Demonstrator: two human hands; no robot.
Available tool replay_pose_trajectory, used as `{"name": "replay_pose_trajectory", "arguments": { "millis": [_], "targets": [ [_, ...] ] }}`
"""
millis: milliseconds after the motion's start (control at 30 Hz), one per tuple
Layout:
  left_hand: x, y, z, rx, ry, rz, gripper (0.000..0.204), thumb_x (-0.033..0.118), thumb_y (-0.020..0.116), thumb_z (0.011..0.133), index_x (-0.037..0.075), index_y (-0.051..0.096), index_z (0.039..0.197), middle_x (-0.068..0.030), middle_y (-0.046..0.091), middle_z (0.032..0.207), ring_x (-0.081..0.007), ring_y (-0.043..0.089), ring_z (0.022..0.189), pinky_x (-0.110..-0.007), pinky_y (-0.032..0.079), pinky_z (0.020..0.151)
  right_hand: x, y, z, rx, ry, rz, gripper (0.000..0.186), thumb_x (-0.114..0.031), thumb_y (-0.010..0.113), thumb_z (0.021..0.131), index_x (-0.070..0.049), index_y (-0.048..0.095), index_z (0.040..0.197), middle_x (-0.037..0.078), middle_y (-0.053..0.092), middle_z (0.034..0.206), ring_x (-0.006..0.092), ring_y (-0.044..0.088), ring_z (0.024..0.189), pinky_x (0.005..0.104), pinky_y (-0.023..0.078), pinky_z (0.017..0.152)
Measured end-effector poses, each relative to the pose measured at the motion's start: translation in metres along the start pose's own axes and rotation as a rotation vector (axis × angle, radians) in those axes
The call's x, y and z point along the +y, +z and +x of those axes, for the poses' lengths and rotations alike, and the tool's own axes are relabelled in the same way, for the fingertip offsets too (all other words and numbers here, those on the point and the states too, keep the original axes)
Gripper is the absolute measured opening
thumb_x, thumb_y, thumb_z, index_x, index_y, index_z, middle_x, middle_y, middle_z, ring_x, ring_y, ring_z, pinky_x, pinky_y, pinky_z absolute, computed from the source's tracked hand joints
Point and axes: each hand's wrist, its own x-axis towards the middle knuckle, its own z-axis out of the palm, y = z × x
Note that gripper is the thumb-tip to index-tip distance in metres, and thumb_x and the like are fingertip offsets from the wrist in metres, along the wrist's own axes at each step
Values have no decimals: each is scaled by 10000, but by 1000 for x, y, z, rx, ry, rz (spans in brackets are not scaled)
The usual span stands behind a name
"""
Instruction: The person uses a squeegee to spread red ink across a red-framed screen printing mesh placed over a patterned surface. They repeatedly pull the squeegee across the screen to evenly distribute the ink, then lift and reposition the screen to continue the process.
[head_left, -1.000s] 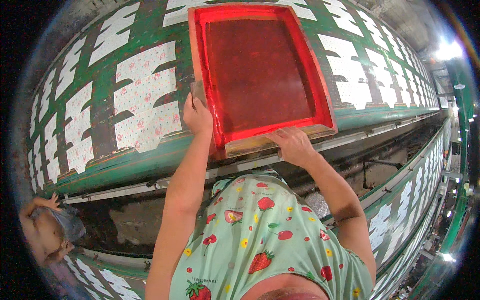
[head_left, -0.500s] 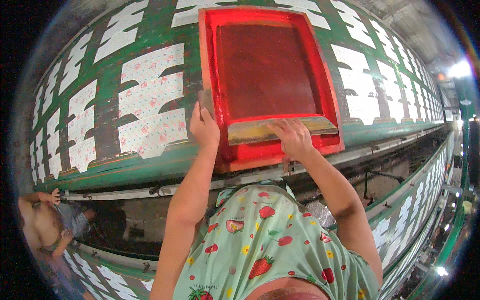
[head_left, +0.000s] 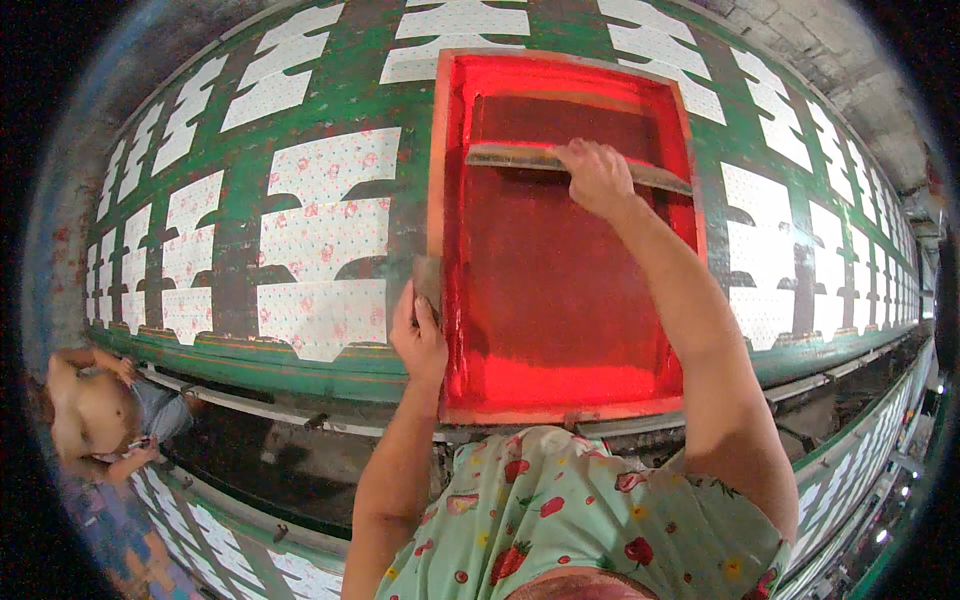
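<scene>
On the green table (head_left: 235, 352), the red frame (head_left: 437, 180) sits flat between the left pieces (head_left: 325, 240) and the right pieces (head_left: 757, 258); right hand (head_left: 600, 178) clamped over the top of a long blade (head_left: 515, 155), which spans the mesh (head_left: 560, 260) crosswise, nearer the frame's far end; left hand (head_left: 420, 335) closed on a small tab (head_left: 428, 280) at the frame's left edge, can't tell if the tab is fixed to it.

Progress, as far as it shows: left pieces carry pink flowers plus dots, so those look done for pink; right pieces show only faint dots, no pink made out, so those are probably undone; whatever lies under the frame is hidden, state can't be told; blade is partway, a narrow strip of mesh beyond it, most of the mesh on the near side; bright red ink (head_left: 560, 378) lies along the near end; co-worker (head_left: 100, 410) well apart, off to the left.
</scene>
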Motion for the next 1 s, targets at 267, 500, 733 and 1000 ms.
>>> {"name": "replay_pose_trajectory", "arguments": {
  "millis": [267, 500, 733, 1000],
  "targets": [
    [5, -1, -1, -11, -146, 14, 423, 155, 556, 1188, -85, 651, 1523, -198, 731, 1464, -244, 684, 1315, -369, 524, 1140, 76, 11, 128, -132, 40, 14, 570, -116, 679, 931, -231, 730, 1486, 173, 797, 1317, 386, 769, 1216, 570, 623, 1050],
    [-6, -1, -6, 9, -153, 58, 418, 158, 566, 1184, -72, 659, 1520, -177, 738, 1462, -245, 685, 1326, -380, 524, 1154, 114, 11, 163, -93, 14, -22, 489, -116, 673, 918, -200, 783, 1387, 212, 795, 1283, 422, 736, 1240, 576, 598, 1053],
    [2, 7, -3, 64, -62, 113, 387, 107, 558, 1164, -66, 679, 1488, -151, 759, 1300, -218, 707, 1116, -351, 566, 990, 105, 1, 136, -172, -91, -28, 384, -150, 661, 885, -121, 803, 1240, 184, 821, 1202, 399, 780, 1165, 584, 636, 999],
    [-4, 5, 2, 6, -81, 70, 421, 152, 544, 1169, -85, 665, 1495, -229, 728, 1467, -318, 694, 1328, -417, 517, 1166, 3, -37, -8, -268, -45, 64, 352, -134, 705, 874, -175, 820, 1204, 149, 823, 1146, 386, 800, 1081, 547, 655, 960]
  ]
}}
